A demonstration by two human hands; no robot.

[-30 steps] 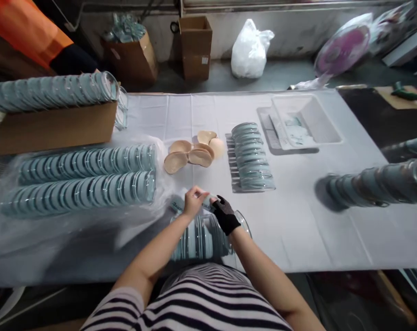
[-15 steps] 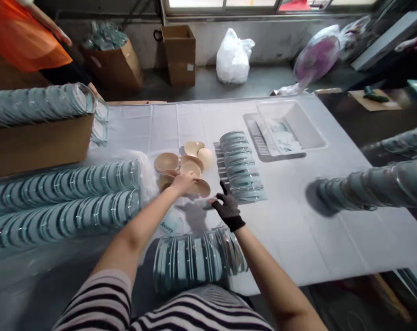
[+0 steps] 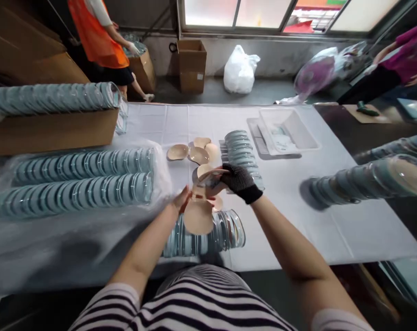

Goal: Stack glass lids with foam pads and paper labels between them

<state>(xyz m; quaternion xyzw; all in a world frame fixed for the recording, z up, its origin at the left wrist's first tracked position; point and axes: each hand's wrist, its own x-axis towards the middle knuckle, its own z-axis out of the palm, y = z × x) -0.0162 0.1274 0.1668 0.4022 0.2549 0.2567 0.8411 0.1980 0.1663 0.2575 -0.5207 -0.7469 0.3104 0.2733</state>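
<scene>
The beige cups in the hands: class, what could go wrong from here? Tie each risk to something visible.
1. The left hand and the gloved right hand hold several beige cups at once, so one might slip.
2. In this view the cups overlap the near row of clear containers; lowering them could jostle it.
3. The glove is close to the far row, so a sideways swing might disturb it.

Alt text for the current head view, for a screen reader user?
A bare left hand and a black-gloved right hand hold beige cups over a white table. More cups lie beyond, with rows of clear round packs around and a white bin farther back, to the right.
</scene>
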